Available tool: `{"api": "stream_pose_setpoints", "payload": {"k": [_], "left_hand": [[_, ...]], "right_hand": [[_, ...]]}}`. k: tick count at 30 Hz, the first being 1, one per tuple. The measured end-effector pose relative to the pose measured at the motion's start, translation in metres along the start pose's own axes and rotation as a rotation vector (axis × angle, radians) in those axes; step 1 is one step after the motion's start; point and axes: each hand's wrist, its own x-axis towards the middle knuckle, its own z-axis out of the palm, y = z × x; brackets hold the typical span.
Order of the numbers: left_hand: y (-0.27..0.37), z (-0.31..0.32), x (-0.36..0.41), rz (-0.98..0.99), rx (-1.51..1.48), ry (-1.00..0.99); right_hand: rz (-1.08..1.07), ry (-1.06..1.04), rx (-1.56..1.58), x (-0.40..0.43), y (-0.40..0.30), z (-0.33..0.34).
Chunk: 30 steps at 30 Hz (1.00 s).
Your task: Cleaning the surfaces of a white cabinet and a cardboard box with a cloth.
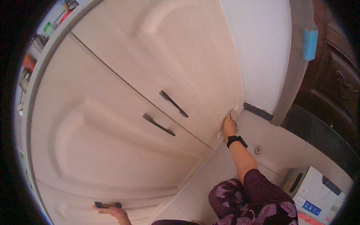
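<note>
My right hand [229, 125], with a dark band on its wrist, holds a greyish cloth [234, 116] against the bottom corner of a pale cabinet door [197, 56], close to the floor. At the lower left, my left hand [114, 213] touches or lies just beside a short dark handle [108, 205] on the cabinet front; whether its fingers grip the handle is not clear. Two long dark handles, one on the right door [173, 103] and one on the left door [159, 124], flank the seam between the closed doors.
A metal doorstop [258, 149] stands on the tiled floor. A white box [319, 191] sits at the lower right. Beyond a white wall [261, 50] is a dark panelled door [337, 76]. Bottles and other items line the cabinet top [46, 53].
</note>
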Motion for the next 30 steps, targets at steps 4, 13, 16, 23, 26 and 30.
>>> {"api": "stream_pose_setpoints", "payload": {"k": [4, 13, 16, 23, 26, 30], "left_hand": [[-0.012, -0.001, -0.001, 0.093, 0.344, -0.038], [-0.004, -0.003, -0.004, 0.076, 0.276, -0.057], [-0.001, -0.002, -0.005, 0.102, 0.307, -0.063], [0.004, -0.003, 0.004, -0.033, 0.159, -0.086], [0.022, 0.014, 0.008, -0.063, 0.217, -0.165], [-0.015, -0.003, 0.008, 0.226, 0.457, -0.161]], "right_hand": [[0.06, -0.099, 0.516, -0.085, -0.089, -0.012], [-1.019, 0.221, 0.229, -0.102, -0.212, -0.003], [-0.917, 0.043, -0.027, -0.09, -0.134, 0.012], [-0.492, -0.18, -0.259, -0.121, -0.037, 0.009], [-0.175, -0.19, 0.044, -0.105, -0.047, -0.02], [-0.387, -0.171, 0.226, -0.147, -0.165, -0.051]]}}
